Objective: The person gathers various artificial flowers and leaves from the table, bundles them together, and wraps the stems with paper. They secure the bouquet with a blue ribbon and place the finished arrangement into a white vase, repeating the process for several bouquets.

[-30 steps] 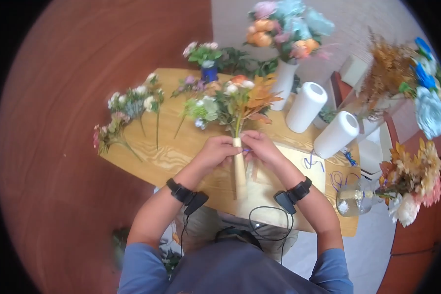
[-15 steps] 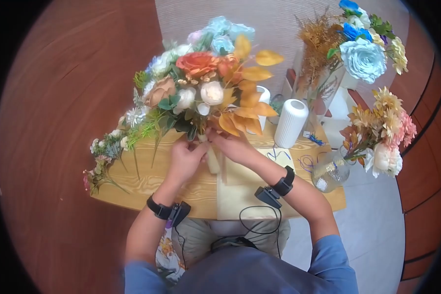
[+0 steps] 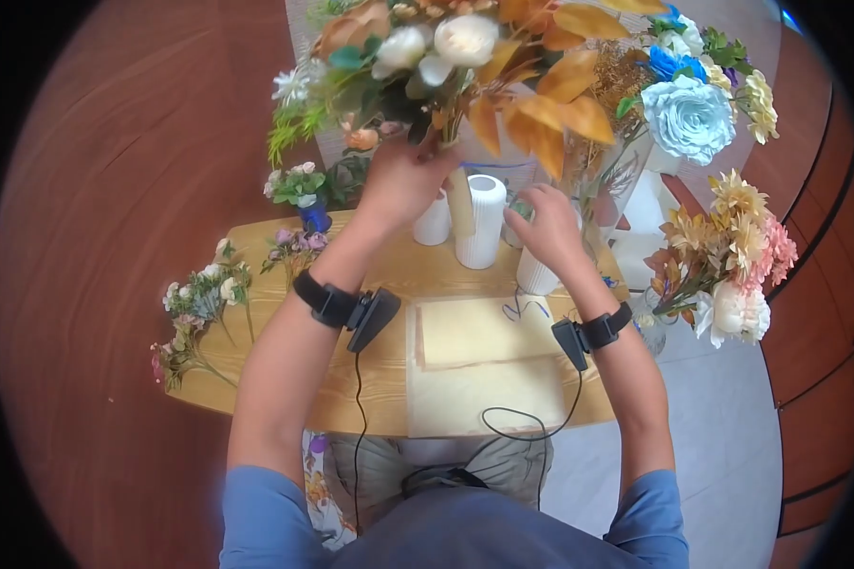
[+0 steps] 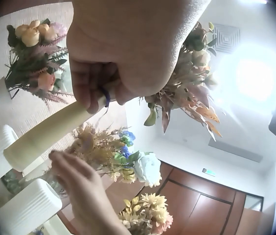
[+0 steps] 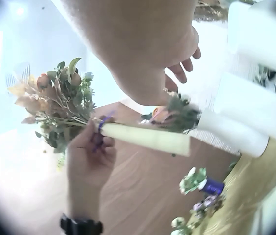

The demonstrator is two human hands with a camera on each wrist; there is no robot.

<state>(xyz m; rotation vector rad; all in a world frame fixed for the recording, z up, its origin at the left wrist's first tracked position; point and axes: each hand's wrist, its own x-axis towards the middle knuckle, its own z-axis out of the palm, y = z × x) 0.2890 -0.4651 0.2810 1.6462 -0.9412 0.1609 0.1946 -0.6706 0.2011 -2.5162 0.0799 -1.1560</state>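
Observation:
High above the table, the left hand (image 3: 403, 185) grips a large bouquet (image 3: 465, 57) of white, tan and orange flowers with orange leaves. The right wrist view shows its fingers round the neck, where a purple-blue tie (image 5: 100, 129) sits at the top of a pale paper-wrapped handle (image 5: 145, 139). In the left wrist view that handle (image 4: 47, 137) slants away below the left hand (image 4: 121, 49). The right hand (image 3: 552, 228) holds nothing; its fingers are relaxed, beside a white ribbed vase (image 3: 481, 223) and over another (image 3: 536, 275).
Pale paper sheets (image 3: 484, 332) lie on the wooden table (image 3: 299, 389). Small flower stems (image 3: 209, 294) are at the left, near a blue pot (image 3: 314, 218). At the right stand a bouquet with a light blue rose (image 3: 690, 119) and one with a white peony (image 3: 738, 311).
The left hand has lifted the bouquet up and away from the table. The right hand has let go of its neck and moved right, towards the white vases.

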